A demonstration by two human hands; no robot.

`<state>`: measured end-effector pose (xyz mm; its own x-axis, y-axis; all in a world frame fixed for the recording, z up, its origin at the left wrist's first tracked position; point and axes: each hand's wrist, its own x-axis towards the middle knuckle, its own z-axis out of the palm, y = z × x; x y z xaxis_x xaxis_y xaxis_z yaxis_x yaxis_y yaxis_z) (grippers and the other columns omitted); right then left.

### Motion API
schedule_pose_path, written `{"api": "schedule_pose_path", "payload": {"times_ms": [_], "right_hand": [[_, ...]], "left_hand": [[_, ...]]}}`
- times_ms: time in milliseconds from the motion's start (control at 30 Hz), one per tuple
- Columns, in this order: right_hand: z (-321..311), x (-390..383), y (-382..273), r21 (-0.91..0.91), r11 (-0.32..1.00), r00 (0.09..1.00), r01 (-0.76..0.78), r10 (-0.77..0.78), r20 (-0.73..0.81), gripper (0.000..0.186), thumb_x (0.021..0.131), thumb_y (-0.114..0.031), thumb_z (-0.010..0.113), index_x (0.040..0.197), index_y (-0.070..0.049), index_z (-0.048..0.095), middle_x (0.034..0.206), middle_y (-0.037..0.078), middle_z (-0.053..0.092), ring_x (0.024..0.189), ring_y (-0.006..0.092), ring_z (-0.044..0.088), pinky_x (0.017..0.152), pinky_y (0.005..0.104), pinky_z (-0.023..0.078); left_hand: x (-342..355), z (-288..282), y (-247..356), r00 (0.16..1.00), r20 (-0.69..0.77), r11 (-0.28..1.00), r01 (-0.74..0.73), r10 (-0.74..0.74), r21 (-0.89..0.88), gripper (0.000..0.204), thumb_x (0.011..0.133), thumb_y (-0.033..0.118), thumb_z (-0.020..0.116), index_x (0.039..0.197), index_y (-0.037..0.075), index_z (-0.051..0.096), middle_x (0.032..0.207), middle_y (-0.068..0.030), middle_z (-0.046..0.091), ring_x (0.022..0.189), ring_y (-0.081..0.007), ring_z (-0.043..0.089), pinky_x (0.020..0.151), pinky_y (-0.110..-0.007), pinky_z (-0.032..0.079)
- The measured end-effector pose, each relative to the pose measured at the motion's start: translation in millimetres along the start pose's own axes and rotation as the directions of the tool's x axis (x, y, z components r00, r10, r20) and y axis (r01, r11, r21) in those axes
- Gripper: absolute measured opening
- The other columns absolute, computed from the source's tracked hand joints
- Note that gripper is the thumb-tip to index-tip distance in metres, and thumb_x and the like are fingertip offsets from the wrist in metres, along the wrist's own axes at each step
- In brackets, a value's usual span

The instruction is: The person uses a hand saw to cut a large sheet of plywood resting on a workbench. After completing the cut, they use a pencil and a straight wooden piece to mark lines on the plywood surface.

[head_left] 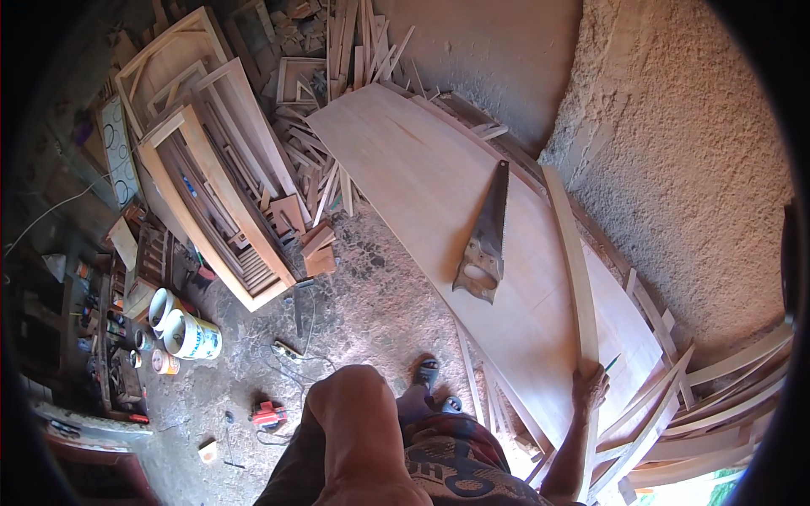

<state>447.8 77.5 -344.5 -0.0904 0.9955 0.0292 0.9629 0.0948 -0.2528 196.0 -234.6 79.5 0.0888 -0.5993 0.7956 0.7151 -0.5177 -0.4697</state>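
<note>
My right hand (590,387) is closed around the near part of a long wooden batten (567,244), which lies lengthwise over a large pale plywood sheet (396,177). A thin green stick, like a pencil (612,363), pokes out beside the fingers of that hand. On the sheet to the left of the batten rests a handsaw (486,236), its blade pointing away from me and its handle nearer. A bent bare arm, apparently my left, rises large at the bottom middle; its hand is out of view.
Wooden frames (198,126) lean at the far left beside piled offcuts (319,152). White buckets (192,336), a red power tool (268,415) and cords are on the floor to the left. Loose timber strips (726,396) lie at the right, below a rough wall (675,152).
</note>
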Motion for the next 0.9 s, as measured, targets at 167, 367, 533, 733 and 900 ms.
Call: {"api": "schedule_pose_path", "payload": {"times_ms": [167,367,533,733,900], "right_hand": [[-2.0,-1.6,-0.2,-0.007,1.0,1.0,-0.001,0.001,0.017,0.071,0.077,-0.04,0.08,0.137,-0.018,0.049,0.131,0.012,0.057,0.124,0.0383,0.052,0.094,0.0604,0.047],[-0.6,-3.0,-3.3,-0.012,1.0,1.0,0.026,-0.026,-0.005,0.069,0.078,-0.041,0.08,0.135,-0.017,0.049,0.129,0.013,0.057,0.122,0.0386,0.053,0.094,0.06,0.047],[-4.3,2.6,-4.4,-0.04,0.999,0.999,0.013,-0.011,0.051,0.067,0.078,-0.039,0.08,0.133,-0.015,0.05,0.13,0.014,0.057,0.122,0.0391,0.054,0.094,0.0583,0.048],[-17.3,3.0,-15.1,-0.066,0.996,0.992,-0.057,0.064,0.108,0.065,0.077,-0.035,0.083,0.129,-0.014,0.051,0.13,0.014,0.056,0.124,0.037,0.054,0.096,0.0553,0.048],[-18.5,12.3,-13.0,-0.07,0.996,0.984,-0.053,0.064,0.164,0.067,0.078,-0.032,0.083,0.133,-0.012,0.05,0.132,0.018,0.054,0.124,0.0395,0.054,0.098,0.0545,0.049]], "left_hand": [[-1.9,5.5,19.5,0.999,0.035,1.0,0.016,-0.016,0.013,0.044,0.093,0.032,0.069,0.131,0.01,0.061,0.13,-0.0114,0.063,0.127,-0.0281,0.056,0.105,-0.046,0.045],[-4.6,-0.6,30.7,0.999,0.04,0.999,0.035,-0.037,0.03,0.042,0.094,0.029,0.067,0.13,0.009,0.06,0.13,-0.012,0.062,0.127,-0.0279,0.055,0.106,-0.045,0.044],[-9.6,-24.8,22.5,0.998,0.012,0.998,0.064,-0.064,0.021,0.04,0.095,0.027,0.066,0.13,0.008,0.06,0.129,-0.0125,0.061,0.127,-0.0278,0.055,0.107,-0.044,0.043],[-35.7,-88.4,-13.4,0.982,-0.019,0.982,0.185,-0.185,-0.029,0.038,0.096,0.024,0.064,0.13,0.007,0.059,0.129,-0.0131,0.06,0.127,-0.0277,0.054,0.108,-0.043,0.042],[-121.5,-218.5,-35.9,0.515,0.254,0.556,0.6,-0.819,0.575,0.042,0.1,0.034,0.061,0.128,0.002,0.06,0.124,-0.0217,0.063,0.116,-0.0313,0.061,0.099,-0.044,0.049]]}}
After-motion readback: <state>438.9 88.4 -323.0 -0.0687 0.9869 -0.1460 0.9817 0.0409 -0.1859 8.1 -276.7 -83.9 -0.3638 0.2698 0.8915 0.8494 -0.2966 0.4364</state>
